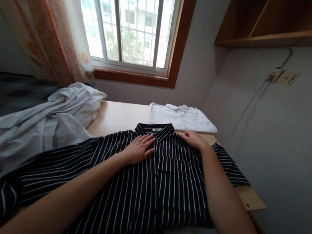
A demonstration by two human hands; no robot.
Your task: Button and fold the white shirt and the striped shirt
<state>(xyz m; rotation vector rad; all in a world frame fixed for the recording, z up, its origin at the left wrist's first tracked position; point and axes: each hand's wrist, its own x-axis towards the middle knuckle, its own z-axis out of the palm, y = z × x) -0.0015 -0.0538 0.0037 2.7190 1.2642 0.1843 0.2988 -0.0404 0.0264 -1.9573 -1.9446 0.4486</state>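
Note:
A black shirt with white stripes [139,192] lies front side up across the wooden table, its collar [168,131] toward the window and its sleeves spread to both sides. My left hand [138,149] rests flat on the upper chest just below the collar, fingers stretched out. At the shoulder right of the collar is my right hand [193,139], its fingers curled on the cloth edge; I cannot make out whether fabric is pinched between them. The shirt's lower end runs out of view at the bottom.
A folded white shirt [180,117] lies at the table's [118,116] far right. Rumpled white cloth [65,119] heaps on the left, beside dark checked fabric [8,92]. Behind stand a window [134,25] and curtain [48,16]; a wall shelf [286,34] hangs upper right.

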